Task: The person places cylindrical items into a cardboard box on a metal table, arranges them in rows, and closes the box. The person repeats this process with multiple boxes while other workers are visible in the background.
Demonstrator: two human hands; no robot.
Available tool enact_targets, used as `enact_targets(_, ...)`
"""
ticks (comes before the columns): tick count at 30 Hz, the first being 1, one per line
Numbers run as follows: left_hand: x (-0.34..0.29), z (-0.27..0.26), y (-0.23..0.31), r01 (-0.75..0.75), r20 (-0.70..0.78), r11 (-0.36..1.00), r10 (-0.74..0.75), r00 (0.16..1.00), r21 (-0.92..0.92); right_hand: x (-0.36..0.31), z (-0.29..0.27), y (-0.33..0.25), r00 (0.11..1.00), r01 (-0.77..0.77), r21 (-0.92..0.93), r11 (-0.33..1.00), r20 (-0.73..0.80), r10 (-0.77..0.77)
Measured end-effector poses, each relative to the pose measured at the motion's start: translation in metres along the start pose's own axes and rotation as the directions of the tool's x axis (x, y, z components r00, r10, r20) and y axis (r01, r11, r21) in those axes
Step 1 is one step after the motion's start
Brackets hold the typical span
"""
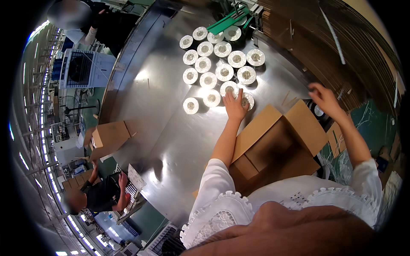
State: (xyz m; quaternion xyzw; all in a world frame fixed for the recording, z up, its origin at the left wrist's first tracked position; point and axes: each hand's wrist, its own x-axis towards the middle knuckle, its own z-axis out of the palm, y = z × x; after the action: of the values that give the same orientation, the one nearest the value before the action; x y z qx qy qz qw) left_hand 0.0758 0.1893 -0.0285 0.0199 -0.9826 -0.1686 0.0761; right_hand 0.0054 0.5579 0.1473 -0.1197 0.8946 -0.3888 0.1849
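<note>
Gathering rolls seems the step in hand. Clocked from the open carton [257,130], the wrapped rolls [224,72] cluster at eleven, where the left hand [235,106] rests, fingers spread apart over the nearest two — closed on neither, it appears. The right hand [326,102] hovers at half past one, fingers curled; I cannot tell its hold. A lift would call for closing round a roll and clearing the raised flaps [306,126]. Stacked cardboard [326,57] fills one o'clock; a second carton [112,138] sits at nine.
</note>
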Motion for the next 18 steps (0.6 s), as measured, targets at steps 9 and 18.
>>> enact_targets(9,0.043,0.007,-0.011,0.129,0.336,0.982,-0.168,0.927,0.135,0.223,0.170,-0.054,0.922,-0.186,-0.369,0.911,0.256,0.292)
enact_targets(18,0.044,-0.018,-0.037,0.097,0.423,0.995,-0.090,0.902,0.006,0.256,0.219,0.020,0.989,-0.129,-0.197,0.972,0.044,0.140)
